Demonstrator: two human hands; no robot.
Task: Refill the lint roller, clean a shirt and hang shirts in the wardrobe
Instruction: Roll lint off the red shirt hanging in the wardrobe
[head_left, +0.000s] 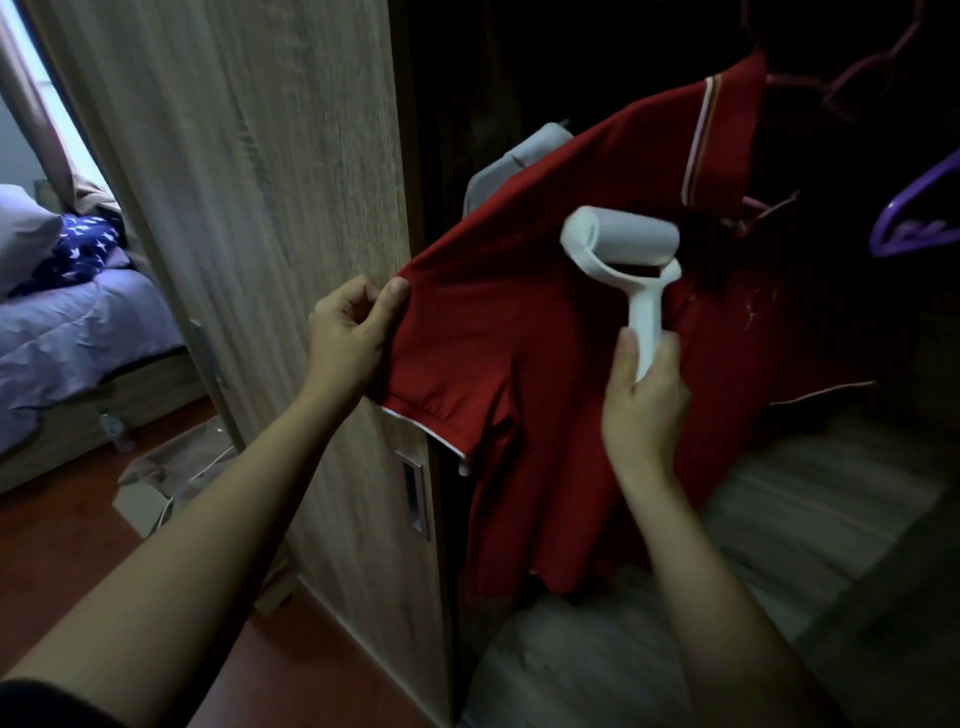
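Observation:
A red polo shirt (545, 364) with white trim hangs on a hanger inside the dark wardrobe. My left hand (353, 332) pinches the end of its sleeve and holds the sleeve stretched out to the left. My right hand (644, 400) grips the handle of a white lint roller (621, 241). The roller head lies against the shirt's shoulder, near the collar. A grey shirt (519, 161) hangs behind the red one, mostly hidden.
The wooden wardrobe door (260, 208) stands at the left with a metal recessed handle (414, 493). A purple hanger (919, 223) and pink hangers (872, 78) hang at the upper right. A bed (78, 332) with purple sheets lies far left. Folded light fabric (727, 545) covers the wardrobe floor.

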